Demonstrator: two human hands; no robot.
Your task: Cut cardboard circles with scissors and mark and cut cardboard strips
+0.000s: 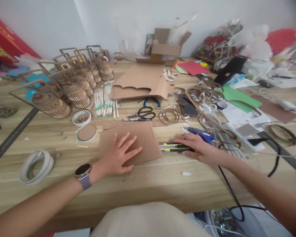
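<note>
My left hand (pixel 123 153) lies flat with its fingers spread on a brown piece of cardboard (pixel 148 140). On the table just right of that piece, my right hand (pixel 197 148) is closed around a black and yellow utility knife (pixel 171 147). Its blade end points left and reaches the cardboard's right edge. Behind my right hand rests a blue hot glue gun (pixel 199 133). Black-handled scissors (pixel 146 113) and a slim pen-like tool (pixel 133 119) lie beyond the cardboard, near blue-handled pliers (pixel 152 101).
Several woven lanterns (pixel 76 92) with frame handles stand back left, beside wrapped sticks (pixel 105 102). White rings (pixel 36 167) lie at left. A larger cut cardboard sheet (pixel 140 79) and an open box (pixel 166 49) are behind. Brown strips, a phone (pixel 188 105) and a cable (pixel 228 186) crowd the right.
</note>
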